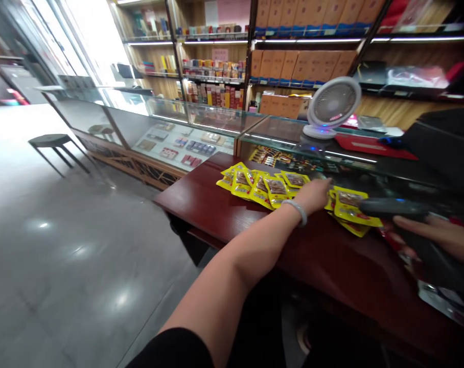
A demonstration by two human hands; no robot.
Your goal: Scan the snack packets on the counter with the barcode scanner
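My left hand [313, 197], with a pale bangle on its wrist, reaches over the dark red desktop [232, 220] between two groups of yellow snack packets. Its fingers point away from me and are mostly hidden and blurred. Left of it, several yellow packets [259, 188] overlap in a row. To its right, more yellow packets [350, 202] lie stacked, touching or very near the fingers. My right hand [439, 235] is closed around a dark handheld barcode scanner [393, 206], whose head hangs over the right-hand packets. A blurred red and silver package [442, 299] lies below it.
A glass display counter [178, 138] runs behind the desk, with a white round fan [333, 105] on top. A dark machine [442, 148] stands at the right. Shelves with brown boxes [301, 66] line the wall. A stool [51, 140] stands on the left floor.
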